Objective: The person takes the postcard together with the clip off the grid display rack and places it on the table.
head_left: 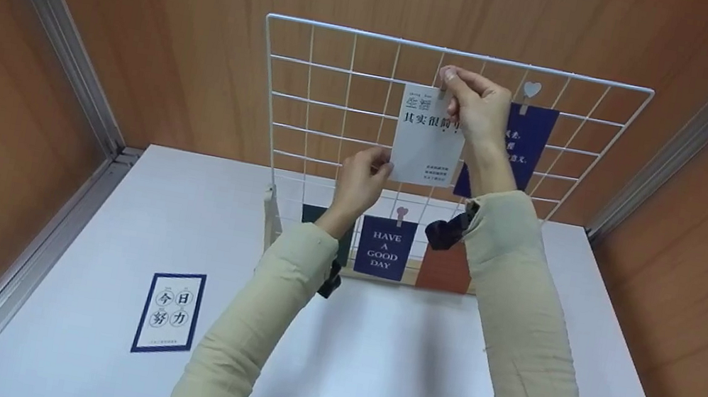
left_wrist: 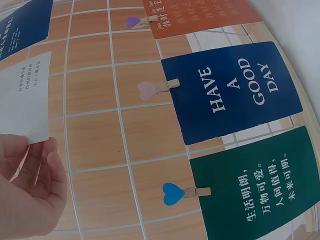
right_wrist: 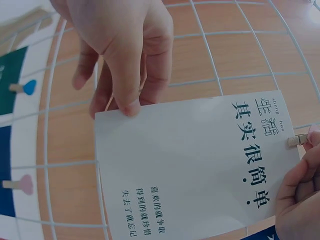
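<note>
Pinching pink-heart clothespin [right_wrist: 298, 141] with right hand [head_left: 482, 108] and, lengthwise upright just below that hand, white Chinese-text card [head_left: 422, 145] with left hand [head_left: 360, 182].

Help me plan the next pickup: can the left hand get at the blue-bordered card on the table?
Probably yes: nothing covers the blue-bordered card, though the left hand must first release the white card.

Wood-grain walls [head_left: 187, 77], white tabletop [head_left: 382, 376] (softly shadowed)

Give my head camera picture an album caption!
Left hand low, right hand high: a white card held up at a wire grid.
</note>
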A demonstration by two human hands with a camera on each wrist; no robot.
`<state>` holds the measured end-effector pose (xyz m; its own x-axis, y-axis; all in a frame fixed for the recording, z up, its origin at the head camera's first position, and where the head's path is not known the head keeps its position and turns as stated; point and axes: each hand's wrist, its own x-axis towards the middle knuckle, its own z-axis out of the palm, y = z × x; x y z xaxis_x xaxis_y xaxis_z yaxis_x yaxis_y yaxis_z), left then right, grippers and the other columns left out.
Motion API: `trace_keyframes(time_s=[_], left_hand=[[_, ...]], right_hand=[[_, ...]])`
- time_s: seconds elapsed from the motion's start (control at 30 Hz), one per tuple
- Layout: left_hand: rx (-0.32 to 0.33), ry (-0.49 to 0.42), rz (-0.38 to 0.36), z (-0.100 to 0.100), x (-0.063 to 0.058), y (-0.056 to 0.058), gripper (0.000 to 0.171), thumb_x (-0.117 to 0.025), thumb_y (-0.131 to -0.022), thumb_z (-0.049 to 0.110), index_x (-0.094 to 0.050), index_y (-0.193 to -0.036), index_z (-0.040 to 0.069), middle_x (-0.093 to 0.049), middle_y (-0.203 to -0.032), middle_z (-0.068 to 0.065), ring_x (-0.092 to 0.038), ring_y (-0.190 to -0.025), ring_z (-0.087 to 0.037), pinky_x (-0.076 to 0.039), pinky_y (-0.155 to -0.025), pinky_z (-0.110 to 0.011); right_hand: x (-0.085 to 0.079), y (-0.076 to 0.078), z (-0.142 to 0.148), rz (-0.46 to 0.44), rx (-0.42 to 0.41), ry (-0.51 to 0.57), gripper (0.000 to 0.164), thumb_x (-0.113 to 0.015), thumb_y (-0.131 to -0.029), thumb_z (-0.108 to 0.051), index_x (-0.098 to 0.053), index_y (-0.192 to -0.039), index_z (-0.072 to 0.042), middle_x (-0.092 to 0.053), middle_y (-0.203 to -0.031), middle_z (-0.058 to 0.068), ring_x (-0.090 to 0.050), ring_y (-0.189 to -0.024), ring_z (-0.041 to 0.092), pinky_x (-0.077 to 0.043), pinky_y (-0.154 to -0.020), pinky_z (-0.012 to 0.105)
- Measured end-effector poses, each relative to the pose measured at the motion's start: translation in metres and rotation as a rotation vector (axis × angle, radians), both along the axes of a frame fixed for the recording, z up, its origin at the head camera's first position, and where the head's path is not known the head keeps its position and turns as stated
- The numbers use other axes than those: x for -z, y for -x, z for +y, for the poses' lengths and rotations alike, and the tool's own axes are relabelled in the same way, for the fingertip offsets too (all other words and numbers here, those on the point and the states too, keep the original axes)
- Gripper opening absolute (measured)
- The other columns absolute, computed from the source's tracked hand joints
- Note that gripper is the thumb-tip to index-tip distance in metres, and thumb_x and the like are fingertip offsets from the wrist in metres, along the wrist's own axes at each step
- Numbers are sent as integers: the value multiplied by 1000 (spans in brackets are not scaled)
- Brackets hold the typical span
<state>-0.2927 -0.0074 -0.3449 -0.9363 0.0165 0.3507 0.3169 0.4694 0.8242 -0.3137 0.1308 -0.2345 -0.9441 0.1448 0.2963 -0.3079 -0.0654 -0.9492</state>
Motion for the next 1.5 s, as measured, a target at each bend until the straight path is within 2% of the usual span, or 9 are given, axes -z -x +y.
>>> trace_keyframes(time_s=[0.3,0.63,0.87,1.03,1.27,1.5], left_hand=[[16,-6,21,-3,2,2,17,-53,-88,6,-62,-100,1,-61,-89,-6,-55,-81,-14,-43,-71,-23],[33,-24,49,-8,7,1,14,-53,-87,5,-63,-96,1,-62,-88,-7,-55,-79,-14,-44,-70,-24],[34,-30,22,-14,11,-1,13,-53,-87,6,-63,-94,2,-61,-86,-6,-54,-79,-14,-44,-70,-26],[62,-46,0,-18,13,-3,13,-52,-88,6,-63,-93,2,-59,-83,-5,-54,-77,-14,-44,-69,-26],[67,-42,-34,-22,17,-6,14,-53,-87,6,-62,-96,1,-59,-82,-4,-54,-76,-14,-44,-68,-25],[66,-42,-29,-25,19,-9,14,-53,-88,7,-62,-97,2,-59,-83,-4,-53,-76,-14,-44,-68,-25]], right_hand=[[-4,0,-2,79,40,31,13,-62,-82,-9,-67,-91,-1,-59,-69,8,-40,-41,8,-32,-40,16],[-4,-3,3,100,16,40,12,-64,-80,-9,-68,-89,-2,-61,-77,11,-40,-42,8,-34,-41,16],[2,-7,13,93,-10,6,13,-64,-81,-12,-68,-90,-4,-59,-73,10,-41,-45,9,-34,-42,17],[7,-9,19,109,-27,1,13,-63,-82,-12,-68,-90,-3,-58,-71,8,-42,-45,9,-35,-43,18],[18,-14,27,83,-31,-26,16,-63,-81,-15,-67,-92,-3,-60,-76,7,-41,-47,9,-35,-44,19],[28,-17,33,127,-46,-46,17,-62,-83,-14,-67,-93,-2,-61,-76,7,-42,-47,8,-35,-44,18]])
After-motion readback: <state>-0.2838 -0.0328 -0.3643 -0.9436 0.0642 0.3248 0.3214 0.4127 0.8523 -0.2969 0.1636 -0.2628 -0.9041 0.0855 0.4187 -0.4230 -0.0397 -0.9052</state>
